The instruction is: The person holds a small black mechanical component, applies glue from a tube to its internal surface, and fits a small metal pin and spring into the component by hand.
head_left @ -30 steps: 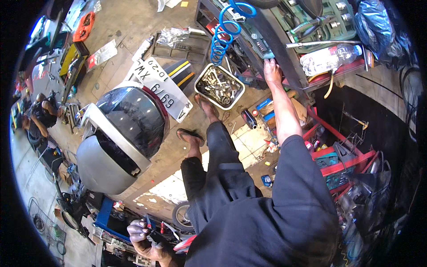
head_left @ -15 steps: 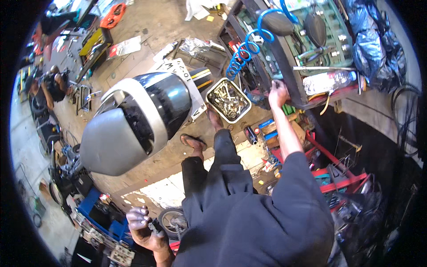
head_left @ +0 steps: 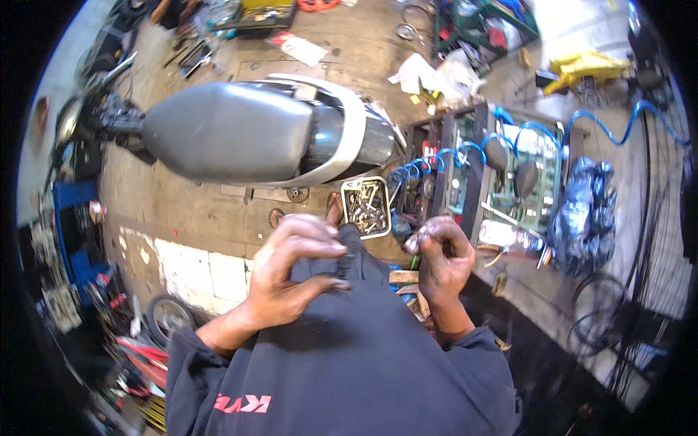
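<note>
Above the front of my dark shirt, my left hand [head_left: 291, 269] pinches a small black part [head_left: 345, 266] between thumb and fingers. Its dark colour blends with the clothing behind, so its exact kind is unclear. To the right, my right hand [head_left: 445, 261] is raised with thumb and fingertips pressed together; whatever may be between them is too small and blurred to name. Beyond both hands stands a white tray [head_left: 375, 235] of loose metal bolts and fittings. A motorcycle with a grey seat [head_left: 233, 131] and a silver grab rail [head_left: 354, 134] lies ahead to the left.
At the right, a dark workbench [head_left: 476, 174] carries a green tool case [head_left: 520, 190]. A coiled blue air hose [head_left: 472, 151] crosses above it. A black plastic bag [head_left: 582, 218] hangs beside it. A wheel [head_left: 169, 320] is at lower left; another person [head_left: 173, 13] is at far upper left.
My right hand has come back from the bench edge, and my left hand has risen from the lower left with the small black part. Both are now before my chest; my view has turned.
</note>
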Tool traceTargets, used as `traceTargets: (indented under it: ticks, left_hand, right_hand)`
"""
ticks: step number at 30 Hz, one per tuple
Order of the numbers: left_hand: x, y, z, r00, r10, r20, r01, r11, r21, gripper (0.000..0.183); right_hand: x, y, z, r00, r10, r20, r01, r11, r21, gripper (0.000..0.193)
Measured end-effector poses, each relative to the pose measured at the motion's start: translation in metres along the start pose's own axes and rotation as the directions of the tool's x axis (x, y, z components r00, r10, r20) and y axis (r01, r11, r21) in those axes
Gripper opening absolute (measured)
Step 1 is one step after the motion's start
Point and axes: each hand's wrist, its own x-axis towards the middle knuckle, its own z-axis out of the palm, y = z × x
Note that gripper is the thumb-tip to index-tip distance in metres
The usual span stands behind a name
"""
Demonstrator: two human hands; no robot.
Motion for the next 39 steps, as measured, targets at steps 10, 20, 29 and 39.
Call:
traceTargets:
  ticks: [10, 20, 29, 39]
  left_hand:
    - [-0.034, 0.022, -0.005, 1.000, 0.002, -0.010, -0.004, 0.980, -0.197, 0.039]
    - [-0.047, 0.025, -0.010, 0.992, 0.095, -0.086, -0.110, 0.975, -0.194, 0.037]
    - [-0.050, 0.024, -0.009, 0.975, 0.191, -0.117, -0.200, 0.977, -0.075, 0.033]
    - [-0.052, 0.025, -0.011, 0.971, 0.180, -0.156, -0.186, 0.982, -0.024, 0.038]
  right_hand:
    - [-0.010, -0.093, 0.057, 0.862, 0.051, 0.504, 0.194, 0.886, -0.422, 0.014]
    - [-0.011, -0.114, 0.079, 0.791, 0.253, 0.557, 0.144, 0.808, -0.571, 0.012]
    - [-0.004, -0.131, 0.091, 0.741, 0.410, 0.532, 0.112, 0.705, -0.700, 0.009]
    - [-0.005, -0.138, 0.104, 0.735, 0.253, 0.629, 0.432, 0.539, -0.723, 0.013]
